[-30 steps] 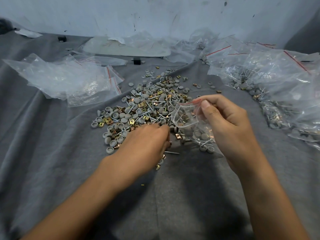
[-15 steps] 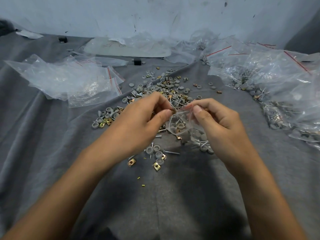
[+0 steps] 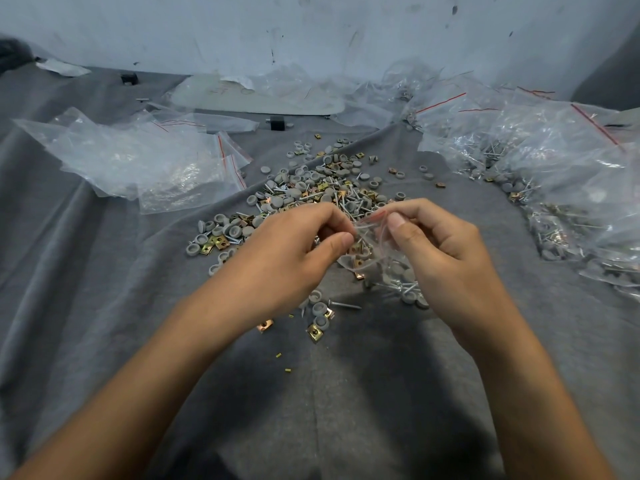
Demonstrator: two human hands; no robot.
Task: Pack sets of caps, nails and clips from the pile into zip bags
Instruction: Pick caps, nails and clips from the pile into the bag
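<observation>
One grey cloth (image 3: 104, 341) covers the whole counter. On its right side lies a wide heap of filled bags (image 3: 554, 174), and on its left a smaller heap of empty bags (image 3: 138, 168). Between them, just beyond the hands, spreads the pile (image 3: 311, 192) of grey caps, nails and brass clips.

Both hands meet near the middle. The right hand (image 3: 446, 258) pinches the upper lip of a small zip bag (image 3: 370, 251) between thumb and curled fingers, holding its mouth up. The left hand (image 3: 287, 258) has its fingers curled and its thumb pressed toward the forefinger right at that mouth. Whether a part sits in that pinch is hidden.

The bag's mouth faces left, toward the left hand, and its long axis slopes down and to the right, with its bottom resting on the cloth. A few clips (image 3: 358, 261) show through the plastic. The left hand is nearer the pile, so it seems to be the feeding one. A loose nail (image 3: 344, 304) lies just below the bag.
</observation>
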